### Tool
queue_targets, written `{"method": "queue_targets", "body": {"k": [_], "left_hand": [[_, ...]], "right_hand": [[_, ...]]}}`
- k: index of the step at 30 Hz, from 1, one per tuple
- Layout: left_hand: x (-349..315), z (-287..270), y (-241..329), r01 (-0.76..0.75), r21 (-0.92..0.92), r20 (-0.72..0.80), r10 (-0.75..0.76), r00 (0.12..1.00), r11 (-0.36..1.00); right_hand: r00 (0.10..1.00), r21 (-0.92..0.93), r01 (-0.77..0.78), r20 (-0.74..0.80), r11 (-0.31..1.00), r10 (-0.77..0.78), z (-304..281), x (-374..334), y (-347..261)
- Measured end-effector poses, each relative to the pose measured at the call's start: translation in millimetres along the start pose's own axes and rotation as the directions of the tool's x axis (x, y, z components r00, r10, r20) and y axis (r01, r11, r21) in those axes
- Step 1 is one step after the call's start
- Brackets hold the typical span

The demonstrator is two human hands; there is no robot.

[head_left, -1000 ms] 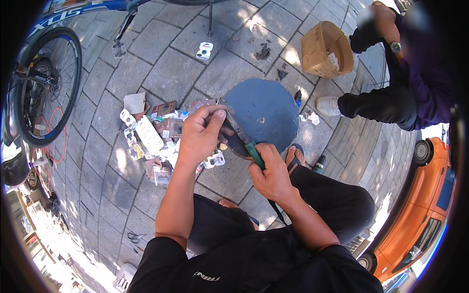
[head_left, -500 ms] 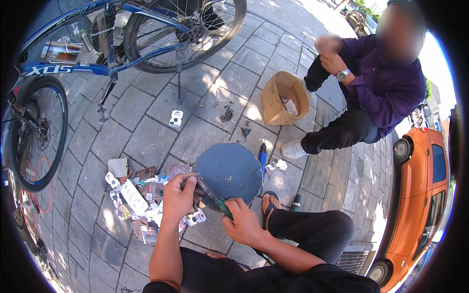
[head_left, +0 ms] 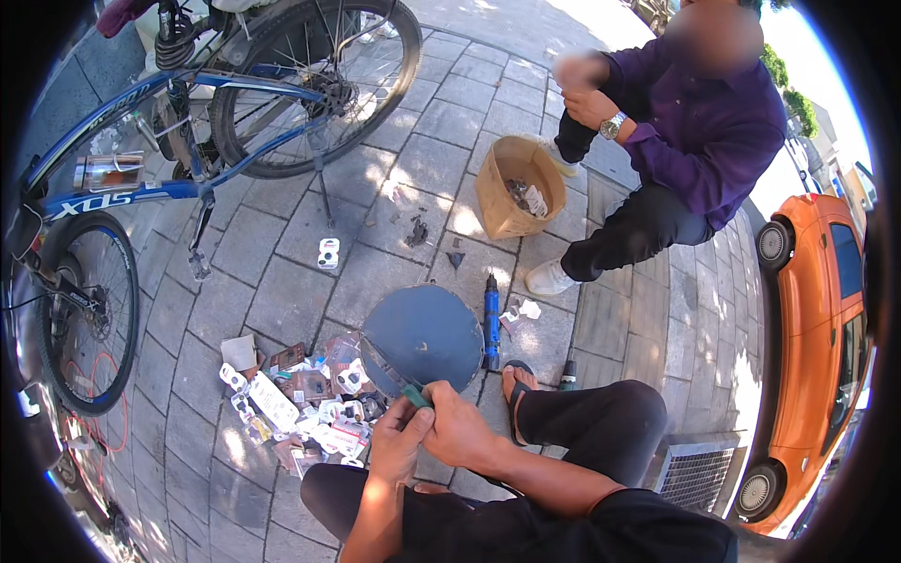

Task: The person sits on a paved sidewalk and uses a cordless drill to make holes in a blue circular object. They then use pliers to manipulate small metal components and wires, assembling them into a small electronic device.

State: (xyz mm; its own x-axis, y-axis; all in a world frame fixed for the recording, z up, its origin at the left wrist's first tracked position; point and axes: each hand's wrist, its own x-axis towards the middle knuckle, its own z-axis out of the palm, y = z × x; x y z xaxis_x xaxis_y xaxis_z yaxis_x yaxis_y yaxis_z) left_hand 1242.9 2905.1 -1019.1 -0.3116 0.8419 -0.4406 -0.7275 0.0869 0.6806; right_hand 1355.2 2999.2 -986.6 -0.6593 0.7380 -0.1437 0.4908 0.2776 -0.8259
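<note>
Both my hands meet low over the near edge of a round dark grey disc-shaped top [head_left: 427, 328]. My right hand [head_left: 460, 427] is closed around a tool with a green handle [head_left: 416, 396]. A long thin dark blade or strip runs from it up and to the left across the disc. My left hand [head_left: 399, 441] is closed at the same handle, its thumb pressed near the right fingers. Exactly what lies between the fingertips is hidden. Beside the disc on the left spreads a pile of small packets and cards [head_left: 305, 394].
A blue cylindrical tool [head_left: 492, 319] lies right of the disc. Beyond stand an open cardboard box [head_left: 493, 197] and a seated person in a purple shirt [head_left: 694, 131]. A blue bicycle [head_left: 178, 183] is at far left. An orange car [head_left: 817, 357] is at right, near a floor grate [head_left: 696, 474].
My left hand has moved from the blade's far end down to the green handle, beside my right hand. The view has shifted, so more of the bicycle shows.
</note>
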Motion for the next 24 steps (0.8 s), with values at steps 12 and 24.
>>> {"method": "queue_targets", "body": {"k": [12,24], "left_hand": [[-9,41,28,-0.187,-0.063,0.155,0.194,0.969,0.980],[19,59,20,-0.132,0.319,-0.096,0.171,0.981,0.938]], "right_hand": [[0.972,0.399,-0.039,0.227,0.916,-0.057,-91,-32,-37],[0.753,0.306,0.047,-0.637,0.951,0.168,-212,-108,13]]}}
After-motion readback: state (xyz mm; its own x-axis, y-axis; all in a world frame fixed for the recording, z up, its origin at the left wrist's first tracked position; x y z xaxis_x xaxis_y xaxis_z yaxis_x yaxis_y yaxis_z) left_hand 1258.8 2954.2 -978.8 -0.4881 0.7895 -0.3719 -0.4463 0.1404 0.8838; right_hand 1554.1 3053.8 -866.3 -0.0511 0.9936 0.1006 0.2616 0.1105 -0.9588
